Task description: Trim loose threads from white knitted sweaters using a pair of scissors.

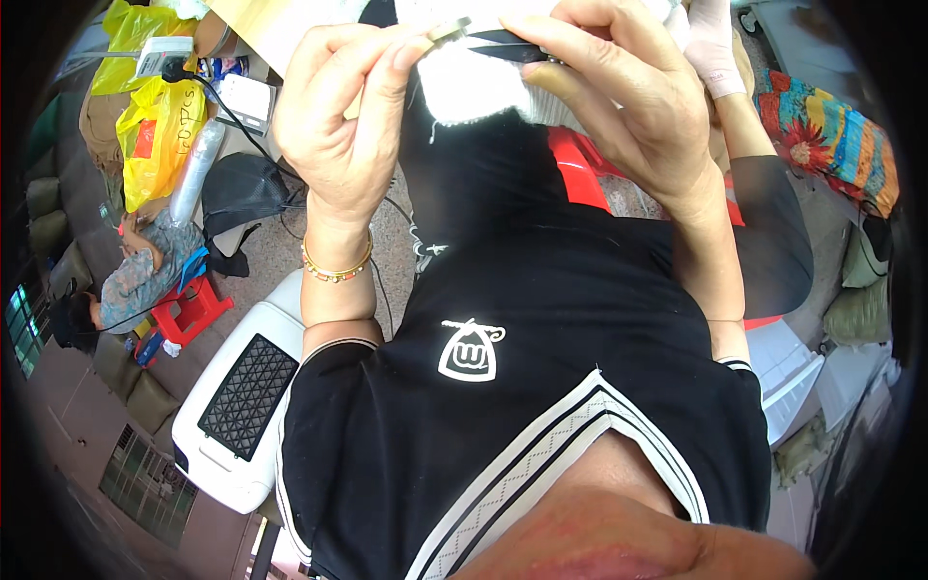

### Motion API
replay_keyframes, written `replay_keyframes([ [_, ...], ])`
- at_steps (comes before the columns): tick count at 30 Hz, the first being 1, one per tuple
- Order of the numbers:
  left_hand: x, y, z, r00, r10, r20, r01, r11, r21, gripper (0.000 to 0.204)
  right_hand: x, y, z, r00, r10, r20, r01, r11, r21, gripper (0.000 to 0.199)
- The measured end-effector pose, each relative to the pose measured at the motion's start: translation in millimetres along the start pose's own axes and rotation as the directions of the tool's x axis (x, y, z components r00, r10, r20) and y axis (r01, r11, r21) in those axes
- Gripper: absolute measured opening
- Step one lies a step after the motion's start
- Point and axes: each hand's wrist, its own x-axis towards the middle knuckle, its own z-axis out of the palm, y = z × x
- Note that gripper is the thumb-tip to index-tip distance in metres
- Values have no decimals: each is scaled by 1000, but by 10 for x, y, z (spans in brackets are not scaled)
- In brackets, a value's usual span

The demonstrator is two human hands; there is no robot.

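My left hand (353, 106) is raised at the upper middle, its thumb and fingers closed on a small, narrow, greyish-green piece (447, 31). Facing it from the right, my right hand (633, 92) grips dark tweezers (503, 48) between thumb and fingers. The tweezers' slim tips point left, close to the small piece; glare hides whether they touch it. Under both hands lies a fluffy white cloth (472, 89), strongly overexposed, with a loose thread hanging off its left edge.
Yellow plastic bags (159, 135), a white box-shaped device (246, 101) and a black cable (232, 121) are at the upper left. Another person (145, 271) sits beyond a red stool (198, 309). A white case (242, 396) stands by my left elbow; colourful striped fabric (831, 135) lies far right.
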Motion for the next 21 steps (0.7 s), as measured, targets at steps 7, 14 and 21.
replay_keyframes([
  [7, -31, -14, 24, 1000, 14, -25, -14, 1000, -18, 11, 20, 11, 38, 999, -46, -1, 46, 998, -33, 35],
  [14, -38, -34, 43, 999, -3, -50, 1, 999, -53, 10, -6, 67, 41, 999, 37, 15, -38, 998, 58, 35],
  [21, -46, -41, 44, 999, -3, -51, 0, 998, -57, 10, 24, 24, 58, 1000, -13, 12, 13, 999, 38, 34],
])
